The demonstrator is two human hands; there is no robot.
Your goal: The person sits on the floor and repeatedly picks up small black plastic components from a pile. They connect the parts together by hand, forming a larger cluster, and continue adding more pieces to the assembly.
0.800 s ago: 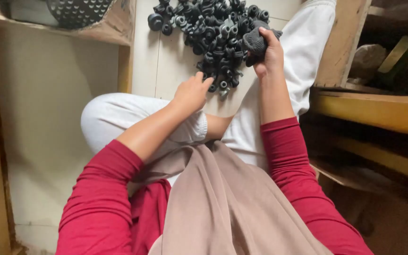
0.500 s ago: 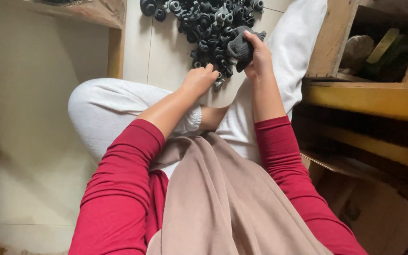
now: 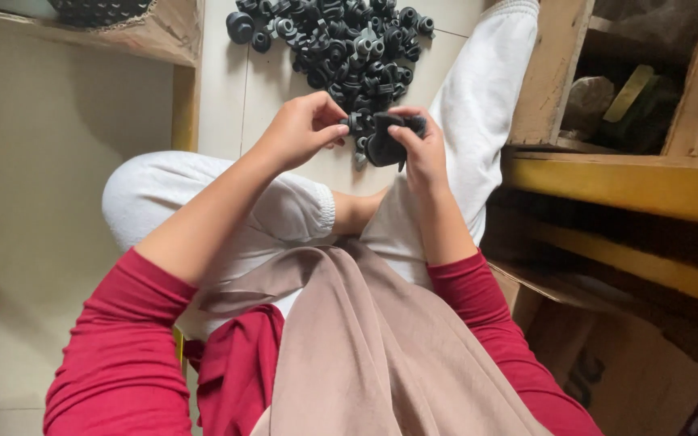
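I sit on a pale tiled floor [image 3: 228, 89] between wooden shelves [image 3: 607, 173]. My left hand [image 3: 304, 129] pinches a small black part [image 3: 359, 123]; my right hand [image 3: 422, 149] grips a larger black piece [image 3: 385, 145], perhaps rubber, near the black pile [image 3: 341, 40].

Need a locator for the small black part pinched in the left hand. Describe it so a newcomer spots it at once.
Start at the pile of black parts on the tiled floor ahead of the seated person. Just below it the two hands meet; the small part is pinched at the left hand fingertips, beside the bigger black piece in the right hand. Unlike the pile, it is lifted.
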